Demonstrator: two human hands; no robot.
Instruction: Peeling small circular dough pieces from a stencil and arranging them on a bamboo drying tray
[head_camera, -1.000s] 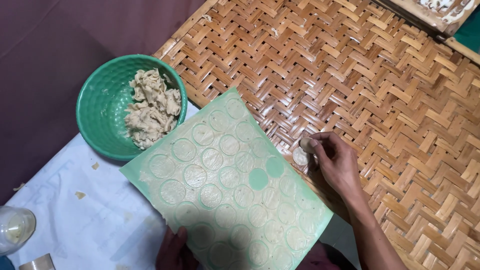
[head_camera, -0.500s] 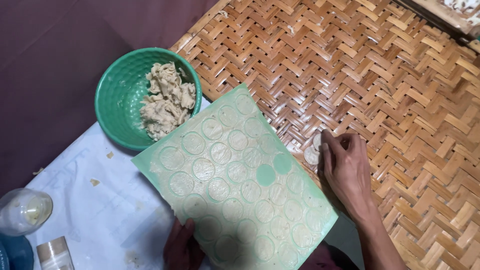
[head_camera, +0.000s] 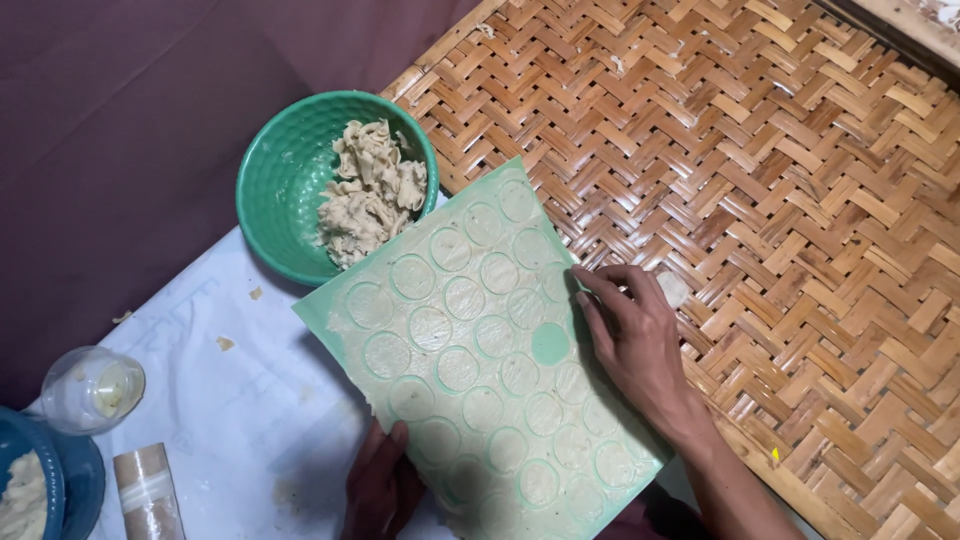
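Where dough scraps (head_camera: 368, 195) lie: green bowl (head_camera: 275, 190).

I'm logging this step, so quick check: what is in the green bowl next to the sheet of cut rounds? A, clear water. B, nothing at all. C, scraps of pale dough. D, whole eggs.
C: the green bowl holds a heap of ragged pale dough scraps, just beyond the top corner of the green sheet of cut rounds.

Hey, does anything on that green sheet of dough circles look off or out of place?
One gap stands out: on the green sheet, a bare green circle sits among the dough rounds, beside the right hand. A lone dough round lies on the woven mat. Small crumbs dot the white cloth.
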